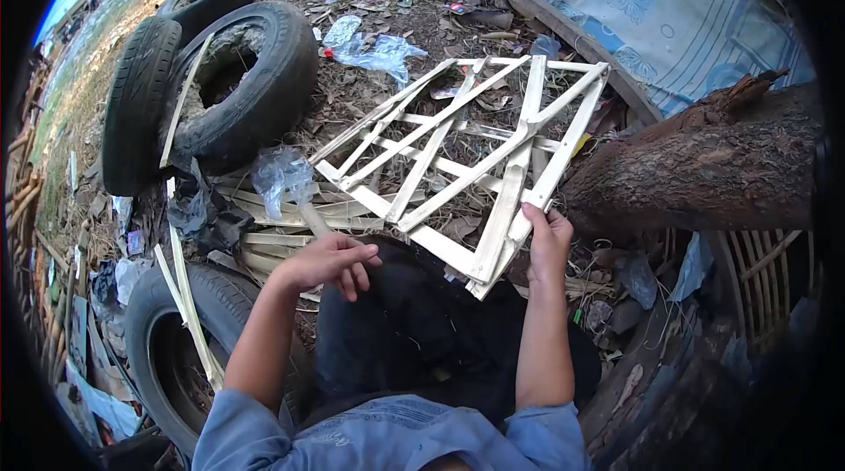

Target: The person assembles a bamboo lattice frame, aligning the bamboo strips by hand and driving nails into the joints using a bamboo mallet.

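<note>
My right hand point(547, 240) is closed on the near right corner of a bamboo lattice frame point(451, 253), thumb on top of the slat. Pale split strips form the frame, with several diagonals crossing it; it is held tilted above the ground and my lap. My left hand point(333, 261) hovers left of the frame with its fingers loosely bent and apart, holding nothing I can see. Just beyond it a short pale wooden piece point(313, 219) points out from beside a clear plastic bag point(283, 179). Loose bamboo strips point(268, 246) lie under and behind my left hand.
Several old tires stand and lie at left, including a large tire point(295, 66) and a near tire point(145, 330). Long bamboo strips point(189, 304) lean across the near one. A thick log point(704, 158) is at right, a patterned blue sheet point(634, 4) behind. Litter covers the ground.
</note>
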Demonstrator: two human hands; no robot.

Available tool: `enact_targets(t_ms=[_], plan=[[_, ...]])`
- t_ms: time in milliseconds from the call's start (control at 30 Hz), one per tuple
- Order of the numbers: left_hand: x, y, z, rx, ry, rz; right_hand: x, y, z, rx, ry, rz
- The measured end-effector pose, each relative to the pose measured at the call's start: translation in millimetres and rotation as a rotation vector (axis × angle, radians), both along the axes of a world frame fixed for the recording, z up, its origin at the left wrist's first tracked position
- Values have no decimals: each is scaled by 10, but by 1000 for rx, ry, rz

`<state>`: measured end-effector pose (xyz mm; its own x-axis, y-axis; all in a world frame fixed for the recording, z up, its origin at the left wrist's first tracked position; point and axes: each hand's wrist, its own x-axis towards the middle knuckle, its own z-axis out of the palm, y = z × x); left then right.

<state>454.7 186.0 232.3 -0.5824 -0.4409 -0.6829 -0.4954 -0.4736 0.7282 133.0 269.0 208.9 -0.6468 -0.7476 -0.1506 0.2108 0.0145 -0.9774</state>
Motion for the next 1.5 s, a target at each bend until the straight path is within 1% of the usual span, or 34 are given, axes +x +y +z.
enact_targets(t_ms=[33, 100, 167, 233, 300, 333, 400, 433, 500, 533, 567, 600, 633, 667, 700, 767, 800, 833, 900, 967, 1033, 1067, 1133, 1167, 1233, 1267, 1300, 1367, 1433, 1500], plan=[[120, -42, 60, -90, -44, -12, -48, -13, 39, -42, 9, -18], [395, -192, -167, -161, -28, 239, -186, -20, 200, -36, 75, 7], [519, -429, -269, -348, -95, 353, -294, -69, 422, -45, 102, 63], [597, -876, -563, -495, -129, 305, -482, -125, 563, 5, 140, 95], [536, -1364, -953, -670, -241, 254, -704, -161, 650, 62, 232, 153], [475, -1510, -1123, -673, -233, 248, -783, -158, 682, 118, 280, 177], [264, -1825, -1503, -605, -339, 247, -880, -172, 791, 228, 356, 233], [234, -2025, -1951, -626, -403, 124, -992, -185, 745, 231, 348, 257], [-56, -2032, -1939, -416, -387, -20, -1166, -224, 718, 295, 371, 250], [-152, -2067, -2064, -278, -316, 16, -1247, -253, 730, 305, 381, 241], [-225, -2080, -2111, -269, -304, 8, -1316, -268, 757, 330, 385, 240], [-316, -2007, -1947, -286, -344, -25, -1387, -282, 781, 355, 388, 240], [-405, -1967, -1889, -304, -383, -58, -1471, -302, 803, 369, 396, 234], [-405, -1989, -2008, -232, -307, -18, -1562, -334, 834, 369, 403, 226], [-457, -1948, -1983, -224, -298, -25, -1650, -364, 869, 367, 409, 219], [-456, -1858, -1765, -325, -228, 191, -1802, -412, 941, 403, 382, 265], [-432, -1812, -1761, -234, -120, 308, -1858, -426, 968, 425, 352, 273], [-408, -1833, -1774, -236, -129, 298, -1900, -433, 994, 444, 319, 281], [-325, -1832, -1852, -375, -132, 173, -1995, -424, 1047, 507, 222, 329], [-271, -1824, -1921, -336, -9, 262, -2056, -424, 1070, 615, 208, 330], [-257, -1766, -1650, -402, 19, 242, -2088, -412, 1042, 583, 189, 329], [-229, -1761, -1651, -405, 15, 248, -2089, -414, 1023, 554, 169, 325], [-148, -1749, -1671, -556, 46, 269, -1962, -424, 1091, 541, 165, 343], [-115, -1738, -1669, -560, 38, 271, -1906, -420, 1123, 529, 163, 354], [-94, -1677, -1632, -430, -84, 66, -1867, -407, 1136, 507, 152, 380], [-94, -1604, -1615, -446, -107, -30, -1860, -411, 1138, 490, 151, 402], [-95, -1584, -1695, -415, -211, -70, -1849, -402, 1117, 487, 151, 408], [-118, -1523, -1923, -353, -146, 31, -1847, -354, 1040, 500, 188, 435], [-167, -1489, -1907, -318, -152, 26, -1888, -324, 956, 505, 216, 437], [-214, -1490, -1921, -283, -161, 22, -1891, -313, 914, 496, 187, 462]])
